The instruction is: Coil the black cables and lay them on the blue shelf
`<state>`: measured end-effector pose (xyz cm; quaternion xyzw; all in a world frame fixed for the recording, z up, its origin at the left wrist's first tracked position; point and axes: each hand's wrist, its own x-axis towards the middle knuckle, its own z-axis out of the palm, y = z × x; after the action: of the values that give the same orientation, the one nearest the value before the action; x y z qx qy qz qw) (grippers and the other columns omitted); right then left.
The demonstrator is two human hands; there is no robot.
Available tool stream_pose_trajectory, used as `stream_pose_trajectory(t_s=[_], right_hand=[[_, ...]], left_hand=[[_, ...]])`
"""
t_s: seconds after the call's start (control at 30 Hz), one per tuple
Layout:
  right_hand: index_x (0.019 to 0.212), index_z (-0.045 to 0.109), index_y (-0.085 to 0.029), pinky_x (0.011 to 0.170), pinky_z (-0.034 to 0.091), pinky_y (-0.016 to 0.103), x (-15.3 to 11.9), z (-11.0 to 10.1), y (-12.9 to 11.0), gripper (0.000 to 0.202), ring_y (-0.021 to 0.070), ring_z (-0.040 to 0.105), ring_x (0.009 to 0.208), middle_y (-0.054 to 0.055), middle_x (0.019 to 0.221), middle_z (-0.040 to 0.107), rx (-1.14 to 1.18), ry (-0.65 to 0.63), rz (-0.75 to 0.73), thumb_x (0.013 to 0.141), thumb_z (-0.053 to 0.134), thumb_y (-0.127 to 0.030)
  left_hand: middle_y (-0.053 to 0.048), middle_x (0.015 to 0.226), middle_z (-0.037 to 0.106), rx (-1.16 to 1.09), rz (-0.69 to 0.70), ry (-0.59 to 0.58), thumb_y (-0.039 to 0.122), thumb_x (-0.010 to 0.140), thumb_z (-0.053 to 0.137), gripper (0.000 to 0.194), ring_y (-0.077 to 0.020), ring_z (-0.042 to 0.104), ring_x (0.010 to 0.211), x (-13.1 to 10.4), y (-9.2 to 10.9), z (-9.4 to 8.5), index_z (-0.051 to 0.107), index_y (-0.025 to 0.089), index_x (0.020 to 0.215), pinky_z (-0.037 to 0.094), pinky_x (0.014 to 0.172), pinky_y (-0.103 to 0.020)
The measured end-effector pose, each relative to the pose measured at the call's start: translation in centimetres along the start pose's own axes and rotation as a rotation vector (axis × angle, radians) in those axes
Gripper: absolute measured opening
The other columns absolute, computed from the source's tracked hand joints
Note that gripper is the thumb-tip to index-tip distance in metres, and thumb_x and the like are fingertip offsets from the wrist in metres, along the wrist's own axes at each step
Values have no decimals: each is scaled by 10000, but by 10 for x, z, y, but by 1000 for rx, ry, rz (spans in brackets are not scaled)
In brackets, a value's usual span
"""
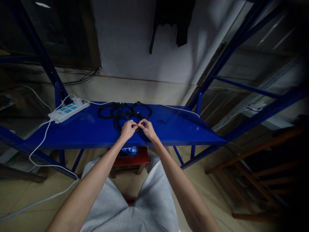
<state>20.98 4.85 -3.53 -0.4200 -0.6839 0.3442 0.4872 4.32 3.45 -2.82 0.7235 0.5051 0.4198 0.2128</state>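
Several loops of black cable (pixel 130 113) lie on the blue metal shelf (pixel 178 129), overlapping one another, with dark connector ends among them. At the front of the loops my left hand (pixel 128 129) and my right hand (pixel 147 129) meet, fingertips nearly touching. Both hands are closed in a pinch on the black cable of the nearest coil. Whether a small tie sits between the fingertips is too fine to make out.
A white power strip (pixel 69 111) with blue socket faces stands at the shelf's left end, its white cord trailing to the floor. Under the front edge, a lit screen (pixel 125 152) rests on a red stool (pixel 144 158). Blue posts rise either side; a wooden rack (pixel 241 167) stands right.
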Motion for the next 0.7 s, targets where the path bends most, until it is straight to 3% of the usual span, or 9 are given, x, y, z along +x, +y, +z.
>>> stream_pose_trajectory(t_s=[0.17, 0.3, 0.47, 0.7], right_hand=[[780, 606, -193, 736, 422, 295, 0, -1, -2, 233, 171, 538, 765, 20, 787, 622, 7, 14, 8, 773, 672, -416], [770, 617, -186, 745, 425, 300, -1, -2, -4, 253, 165, 536, 751, 19, 771, 623, 33, 22, 0, 778, 679, -431], [787, 637, -184, 719, 432, 291, -3, 0, -9, 329, 163, 535, 749, 25, 781, 632, 70, 0, 7, 769, 734, -497], [858, 660, -190, 657, 417, 277, -4, 2, -12, 422, 149, 501, 708, 12, 773, 601, 93, -19, 2, 715, 802, -561]], left_hand=[[-13, 736, 613, -92, 57, -79, 294, 884, 597, 252, -143, 533, 704, 0, 0, -3, 743, 183, 710, 405, 695, -267], [-1, 747, 607, -131, 99, -102, 252, 801, 673, 113, -148, 556, 763, -2, -2, -1, 717, 175, 731, 430, 754, -268], [-10, 791, 629, -141, 47, -79, 310, 819, 701, 163, -150, 572, 749, -3, -3, 0, 699, 167, 742, 438, 738, -269], [-44, 899, 707, -103, 17, -72, 218, 846, 656, 109, -181, 630, 826, -4, -2, -2, 760, 186, 841, 453, 757, -278]])
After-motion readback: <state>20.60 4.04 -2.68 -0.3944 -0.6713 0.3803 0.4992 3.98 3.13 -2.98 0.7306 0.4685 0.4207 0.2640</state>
